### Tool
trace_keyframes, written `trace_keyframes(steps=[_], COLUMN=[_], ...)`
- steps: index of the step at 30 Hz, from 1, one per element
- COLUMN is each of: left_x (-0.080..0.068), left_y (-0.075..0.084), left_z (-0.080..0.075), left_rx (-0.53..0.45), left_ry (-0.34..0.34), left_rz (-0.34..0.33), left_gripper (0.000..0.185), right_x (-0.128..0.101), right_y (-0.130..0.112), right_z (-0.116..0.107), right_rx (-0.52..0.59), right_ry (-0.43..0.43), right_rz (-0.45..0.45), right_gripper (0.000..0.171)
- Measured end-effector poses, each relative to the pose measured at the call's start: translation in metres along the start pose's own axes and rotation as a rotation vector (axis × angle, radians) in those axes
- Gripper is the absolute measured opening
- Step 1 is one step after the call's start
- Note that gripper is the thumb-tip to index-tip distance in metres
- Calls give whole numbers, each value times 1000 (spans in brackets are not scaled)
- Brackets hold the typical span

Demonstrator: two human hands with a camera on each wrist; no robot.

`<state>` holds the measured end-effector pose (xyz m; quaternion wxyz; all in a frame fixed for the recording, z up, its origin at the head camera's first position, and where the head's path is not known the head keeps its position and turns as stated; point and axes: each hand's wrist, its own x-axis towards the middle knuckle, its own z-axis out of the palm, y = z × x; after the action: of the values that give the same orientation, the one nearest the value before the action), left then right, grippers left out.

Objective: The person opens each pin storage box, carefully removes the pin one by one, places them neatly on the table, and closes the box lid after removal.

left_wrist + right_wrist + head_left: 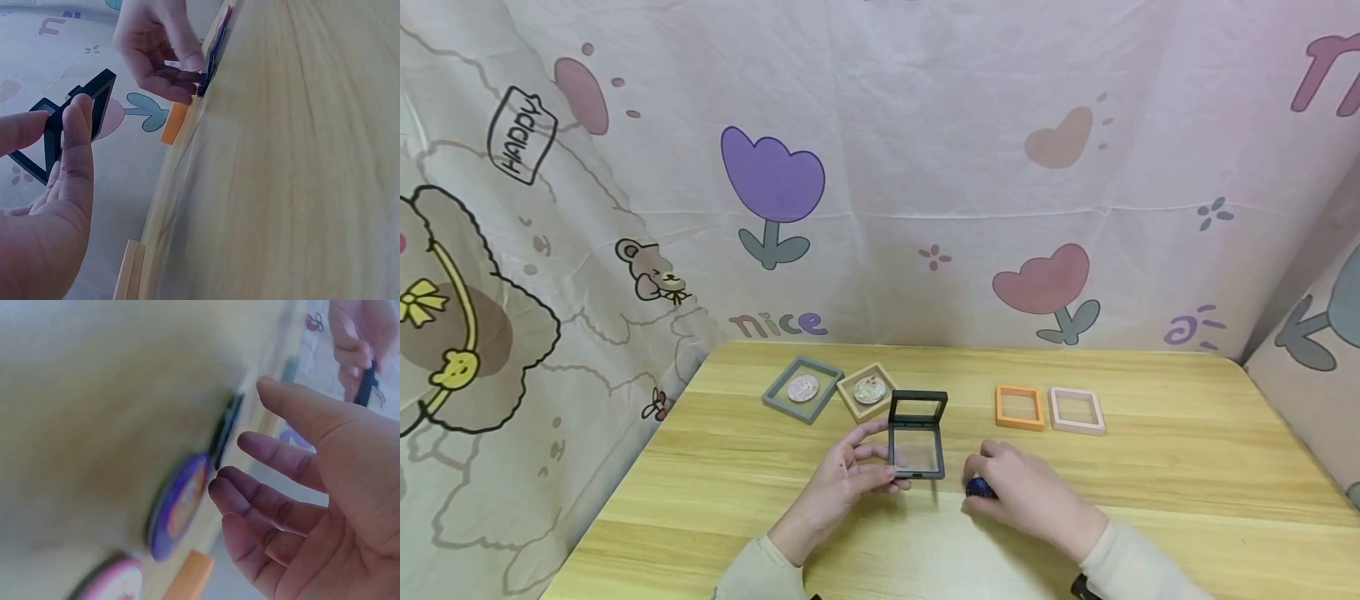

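Nearest the front edge of the worktop (1150, 467), the right hand (1026, 496) rests over a round purple badge (979, 487) lying flat on the wood. In the right wrist view the fingers (262, 506) are spread and loose just beside the badge, not closed on it, so this grip is released, about to pick up. A second pink-rimmed disc (109, 584) shows blurred beside it.

Just left of that, the left hand (842, 483) pinches the black frame case (916, 435) near the middle of the worktop — thumb and fingers clamp its lower half while the lid stands hinged upward. It is a thin square frame with clear film panels, and it holds nothing.

The step in hand looks like loading the badge into the open case. The next move calls for a fingertip pinch on the badge's thin edge, then laying it centred on the film.

Farther back, a grey case (802, 388) and a tan case (868, 391) already hold discs — and an orange case (1019, 407) and a pink case (1077, 409) lie toward the far right.
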<state>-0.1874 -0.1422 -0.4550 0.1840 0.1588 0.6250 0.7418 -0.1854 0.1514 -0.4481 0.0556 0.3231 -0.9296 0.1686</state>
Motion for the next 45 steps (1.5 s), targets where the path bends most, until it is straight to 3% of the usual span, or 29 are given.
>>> trace_keyframes(steps=[8,14,17,26,35,45], left_x=[0,1,1,1,2,3], left_y=[0,0,-1,-3,-4,-7], left_z=[1,2,3,8,13,15], left_rx=[3,12,17,19,18,16], left_ry=[-4,-10,-14,-21,-42,-76], left_rz=[5,11,11,-18,-23,-46], left_gripper=[79,76,75,76,77,79], right_x=[4,6,8,19,23,26], right_y=[7,8,8,13,15,11], right_z=[-31,-36,-36,-41,-45,-40], right_rx=[51,92,108,336,464,651], right_ry=[49,-22,-16,2,12,-57], right_rz=[84,77,67,65,174,207], right_gripper=[18,23,22,30,40,48])
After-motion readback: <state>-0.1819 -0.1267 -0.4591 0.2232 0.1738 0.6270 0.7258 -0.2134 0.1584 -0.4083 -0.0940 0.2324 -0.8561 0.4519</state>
